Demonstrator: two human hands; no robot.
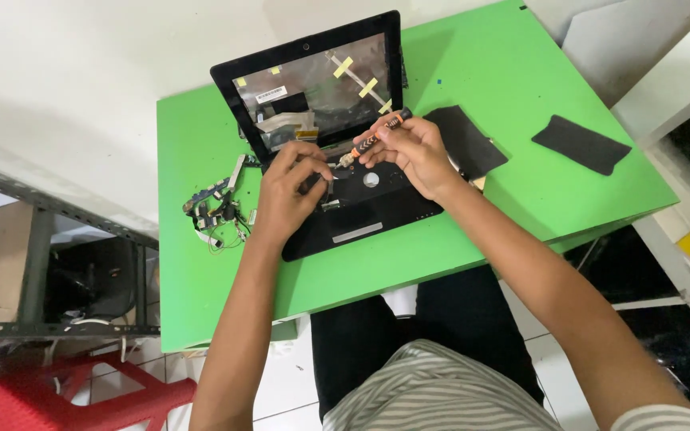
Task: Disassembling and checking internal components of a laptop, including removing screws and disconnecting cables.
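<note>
A small black laptop (pixel 361 215) lies open on the green table (pixel 201 263), its lid (pixel 313 88) stripped of the screen and showing foil, cables and yellow tape. My right hand (pixel 413 152) grips an orange and black screwdriver (pixel 377 137), tip pointing down at the laptop's hinge area. My left hand (pixel 289 187) rests on the laptop base, fingers pinching near the screwdriver tip. What sits under the fingertips is hidden.
Loose circuit boards and wires (pixel 217 207) lie left of the laptop. Two flat black pieces (pixel 469 140) (pixel 580 144) lie on the table's right side. A red plastic stool (pixel 65 395) and a metal rack (pixel 49 263) stand at the left, white shelving (pixel 680 88) at the right.
</note>
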